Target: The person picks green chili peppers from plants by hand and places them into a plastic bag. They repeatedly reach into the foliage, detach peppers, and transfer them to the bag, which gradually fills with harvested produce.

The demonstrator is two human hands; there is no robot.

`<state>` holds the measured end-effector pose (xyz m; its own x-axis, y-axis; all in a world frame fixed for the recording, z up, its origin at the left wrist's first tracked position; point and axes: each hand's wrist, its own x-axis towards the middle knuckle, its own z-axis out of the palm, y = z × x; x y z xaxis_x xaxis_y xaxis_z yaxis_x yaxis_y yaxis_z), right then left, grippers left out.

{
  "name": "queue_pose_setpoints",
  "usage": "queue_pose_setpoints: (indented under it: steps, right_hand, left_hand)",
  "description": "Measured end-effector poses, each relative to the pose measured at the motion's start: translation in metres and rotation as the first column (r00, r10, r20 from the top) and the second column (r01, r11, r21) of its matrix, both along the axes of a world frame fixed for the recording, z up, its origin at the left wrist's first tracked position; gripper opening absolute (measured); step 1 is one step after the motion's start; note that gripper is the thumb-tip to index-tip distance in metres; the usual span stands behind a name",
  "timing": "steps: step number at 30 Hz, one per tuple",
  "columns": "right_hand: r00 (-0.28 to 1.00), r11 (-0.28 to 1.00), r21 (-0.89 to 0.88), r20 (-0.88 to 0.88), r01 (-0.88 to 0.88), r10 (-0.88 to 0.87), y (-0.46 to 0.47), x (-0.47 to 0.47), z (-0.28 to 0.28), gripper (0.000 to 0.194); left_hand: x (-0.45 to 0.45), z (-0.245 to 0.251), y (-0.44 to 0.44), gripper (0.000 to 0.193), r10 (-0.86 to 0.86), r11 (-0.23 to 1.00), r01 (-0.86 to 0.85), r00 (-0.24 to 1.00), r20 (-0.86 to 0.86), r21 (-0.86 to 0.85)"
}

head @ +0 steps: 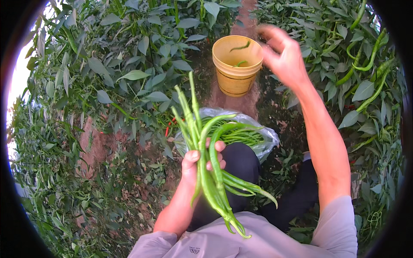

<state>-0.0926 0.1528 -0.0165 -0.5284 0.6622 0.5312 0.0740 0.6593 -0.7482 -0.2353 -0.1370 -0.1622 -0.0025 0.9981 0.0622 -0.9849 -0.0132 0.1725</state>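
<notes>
My left hand (pixel 203 158) is closed around a bunch of long green chili peppers (pixel 209 180), their stems and tips sticking out on both sides. Blurred by motion, my right hand (pixel 280 54) is raised beside the right rim of a yellow plastic bucket (pixel 236 77); its fingers look apart, with nothing seen in them. Inside the bucket show a curled green pepper (pixel 240 47) and another small green piece (pixel 240 64). Between the bucket and my knee lies a clear plastic bag (pixel 269 133) filled with green peppers (pixel 243 136), partly hidden behind the held bunch.
Dense pepper plants (pixel 142 58) rise on the left, and more plants (pixel 364 90) with hanging green peppers (pixel 374 54) stand on the right. A narrow dirt path (pixel 246 19) runs between them. Small red peppers (pixel 167 129) show low beside the bag.
</notes>
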Motion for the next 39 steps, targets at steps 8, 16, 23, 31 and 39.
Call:
queue_pose_setpoints:
  steps: [8, 16, 23, 31, 39]
  right_hand:
    - [0.739, 0.89, 0.187, 0.639, -0.416, 0.211, -0.138, 0.071, -0.004, 0.063]
    - [0.872, 0.926, -0.367, 0.423, -0.083, 0.246, -0.164, 0.148, -0.02, 0.028]
    - [0.965, 0.645, -0.73, 0.081, 0.229, -0.251, -0.193, 0.182, -0.042, 0.026]
    - [0.798, 0.653, -0.62, -0.069, 0.435, -0.598, -0.224, 0.162, -0.079, 0.035]
    - [0.911, 0.9, -0.157, 0.141, 0.406, -0.387, -0.269, 0.158, -0.102, 0.042]
  left_hand:
    - [0.047, 0.009, 0.021, 0.051, -0.267, 0.961, 0.249, 0.95, -0.16, -0.125]
    - [0.071, 0.014, 0.014, 0.037, -0.352, 0.866, 0.256, 0.922, -0.16, -0.429]
    - [0.097, 0.007, 0.014, 0.02, -0.101, 0.917, -0.032, 0.945, -0.311, -0.397]
    - [0.145, 0.017, 0.008, 0.022, -0.049, 0.9, -0.18, 0.864, -0.501, -0.398]
    - [0.146, 0.017, 0.026, 0.025, -0.023, 0.934, -0.133, 0.903, -0.429, -0.331]
